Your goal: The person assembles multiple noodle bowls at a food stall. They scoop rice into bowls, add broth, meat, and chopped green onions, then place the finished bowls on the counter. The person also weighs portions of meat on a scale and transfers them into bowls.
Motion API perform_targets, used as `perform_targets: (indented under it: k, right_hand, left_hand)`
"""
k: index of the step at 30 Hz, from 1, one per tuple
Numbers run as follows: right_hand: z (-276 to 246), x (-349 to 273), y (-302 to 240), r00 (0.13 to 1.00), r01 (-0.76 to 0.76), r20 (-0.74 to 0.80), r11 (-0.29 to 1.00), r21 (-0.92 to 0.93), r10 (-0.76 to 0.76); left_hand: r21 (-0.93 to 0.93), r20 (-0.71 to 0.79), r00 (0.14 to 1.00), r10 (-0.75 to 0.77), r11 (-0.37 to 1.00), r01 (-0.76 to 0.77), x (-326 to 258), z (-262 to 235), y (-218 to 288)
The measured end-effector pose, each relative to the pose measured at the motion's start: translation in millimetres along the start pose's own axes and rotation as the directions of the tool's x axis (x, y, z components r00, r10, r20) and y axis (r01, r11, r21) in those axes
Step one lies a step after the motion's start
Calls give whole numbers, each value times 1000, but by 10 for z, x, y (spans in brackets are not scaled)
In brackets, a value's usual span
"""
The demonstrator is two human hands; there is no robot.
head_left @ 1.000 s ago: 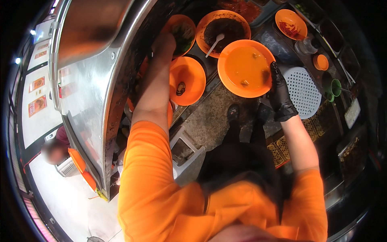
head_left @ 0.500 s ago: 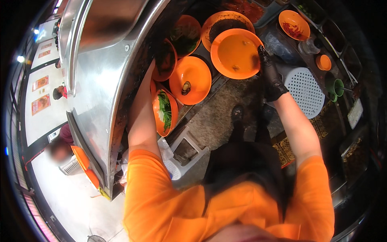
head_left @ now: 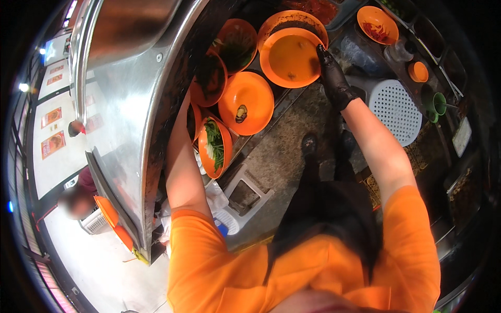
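My right hand point(head_left: 335, 78), in a black glove, grips the right rim of an orange bowl point(head_left: 292, 84) filled with orange-brown broth. Its near side overlaps another orange bowl point(head_left: 276, 20) with dark contents. My left forearm point(head_left: 182, 161) reaches up beside the metal panel; the hand itself is hidden there. Close to that arm stands an orange bowl point(head_left: 228, 141) with chopped greens. An orange bowl point(head_left: 255, 104) holding a small brown-and-pale piece sits between. Farther back are a bowl point(head_left: 253, 39) with greens and a shadowed orange bowl point(head_left: 223, 86).
A curved steel panel point(head_left: 125, 104) rises on my left. At right are a grey perforated stool point(head_left: 395, 112), a green mug point(head_left: 439, 103), a small orange cup point(head_left: 418, 72) and a bowl of red chillies point(head_left: 389, 23). Another grey stool point(head_left: 255, 201) stands below the bowls.
My right hand and the broth bowl have shifted left and slightly up, uncovering less of the bowl behind on its left side. My left arm remains beside the panel, its hand still hidden.
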State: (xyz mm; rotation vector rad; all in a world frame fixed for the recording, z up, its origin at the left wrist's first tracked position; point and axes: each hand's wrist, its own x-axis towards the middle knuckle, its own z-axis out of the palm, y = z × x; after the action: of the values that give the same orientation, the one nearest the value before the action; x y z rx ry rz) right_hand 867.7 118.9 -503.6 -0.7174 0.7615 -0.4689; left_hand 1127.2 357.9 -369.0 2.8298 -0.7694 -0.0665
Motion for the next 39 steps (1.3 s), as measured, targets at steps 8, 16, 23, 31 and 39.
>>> perform_targets:
  k: [8,16,23,31,39]
  right_hand:
    - [81,142,178,996,87,-21,994,67,-86]
    - [206,149,421,987,158,32,987,-23,-157]
    - [251,53,480,990,92,105,996,0,-91]
    - [252,25,543,998,55,18,998,6,-55]
    - [-31,-257,448,999,-14,-50,1000,-11,14]
  left_hand:
    - [-606,206,975,-80,772,191,-63,-292,-494]
    - [-235,166,966,198,959,-156,-864,-465,733]
    - [126,276,897,346,912,-390,-1037,-282,921]
    - [-56,224,950,216,976,-209,-1011,-554,521]
    - [516,729,679,-90,725,-457,-858,257,454]
